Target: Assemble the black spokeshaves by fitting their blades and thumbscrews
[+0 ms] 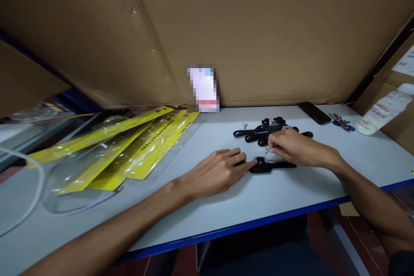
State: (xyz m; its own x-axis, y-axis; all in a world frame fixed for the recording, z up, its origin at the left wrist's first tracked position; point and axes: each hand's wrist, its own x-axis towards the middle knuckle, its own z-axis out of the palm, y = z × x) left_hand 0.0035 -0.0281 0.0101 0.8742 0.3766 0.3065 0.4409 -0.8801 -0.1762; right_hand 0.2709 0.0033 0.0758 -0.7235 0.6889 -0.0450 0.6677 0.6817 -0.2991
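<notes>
Workshop, blue-edged bench [284, 189], black tools [259, 164], cardboard partition [258, 34]

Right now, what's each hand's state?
Left hand: touching the nearest black tool; grip cannot be told.
Right hand: closed, apparently pinching a small silver screw.

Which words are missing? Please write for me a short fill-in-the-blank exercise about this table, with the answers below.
1. The cards on the left are coloured ____.
2. The left hand touches a tool coloured ____.
3. Between the dark phone and the bottle lie some ____.
4. The front edge of the table is coloured ____.

Missing words: yellow; black; keys; blue.
</notes>
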